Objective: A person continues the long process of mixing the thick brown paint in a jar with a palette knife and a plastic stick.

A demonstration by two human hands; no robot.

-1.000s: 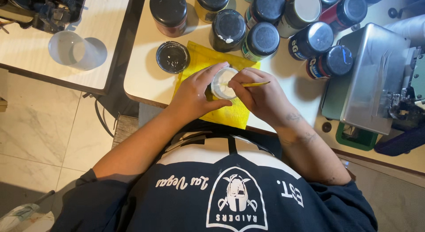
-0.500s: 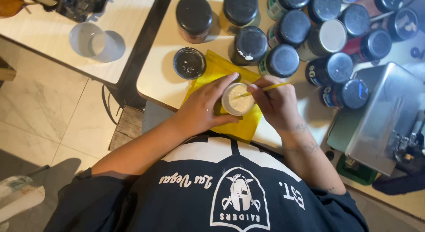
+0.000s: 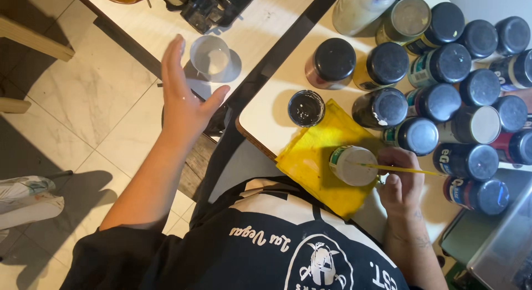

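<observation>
My right hand (image 3: 402, 182) grips a thin yellow paintbrush (image 3: 402, 169) whose tip lies across an open small paint jar (image 3: 353, 165). That jar stands on a yellow cloth (image 3: 316, 165) at the table's near edge. My left hand (image 3: 183, 99) is stretched out to the left with fingers apart and nothing in it, close to a clear plastic cup (image 3: 211, 57) on the neighbouring table. A black jar lid (image 3: 306, 108) lies just beyond the cloth.
Several paint jars with dark lids (image 3: 438, 96) crowd the right part of the light table (image 3: 266, 115). A metal box (image 3: 501, 257) sits at the lower right. A dark gap separates the two tables. Tiled floor (image 3: 83, 129) lies below left.
My left hand let go of the small jar and reached out left toward the clear cup. My right hand stayed at the jar with the brush. The camera view shifted left.
</observation>
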